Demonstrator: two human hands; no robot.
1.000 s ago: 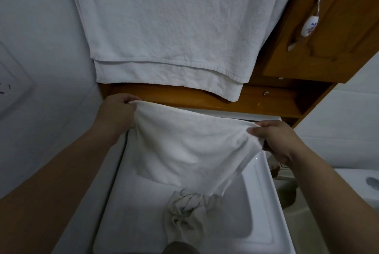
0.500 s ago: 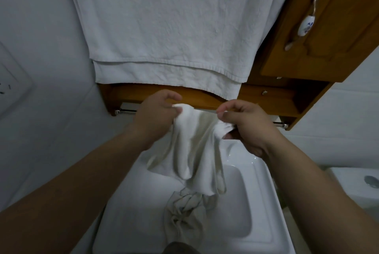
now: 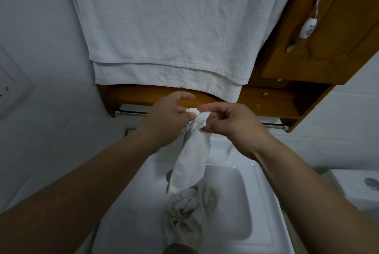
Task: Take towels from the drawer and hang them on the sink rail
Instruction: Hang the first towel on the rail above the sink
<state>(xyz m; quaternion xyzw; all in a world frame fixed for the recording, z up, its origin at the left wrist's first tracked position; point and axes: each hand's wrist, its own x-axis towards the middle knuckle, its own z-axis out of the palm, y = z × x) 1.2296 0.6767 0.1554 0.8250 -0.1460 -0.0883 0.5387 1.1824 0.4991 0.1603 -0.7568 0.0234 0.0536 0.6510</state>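
Both hands, left hand (image 3: 167, 118) and right hand (image 3: 231, 122), pinch the small towel (image 3: 190, 163) by its gathered top corners, probably to drape it over the rail (image 3: 131, 113) just behind the fingers.

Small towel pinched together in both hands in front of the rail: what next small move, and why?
Probably lift the small towel over the rail: both hands, left hand and right hand, pinch its top edge, and it is not yet draped.

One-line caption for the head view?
Both hands, left hand and right hand, pinch a folded white towel before the rail, above the sink.
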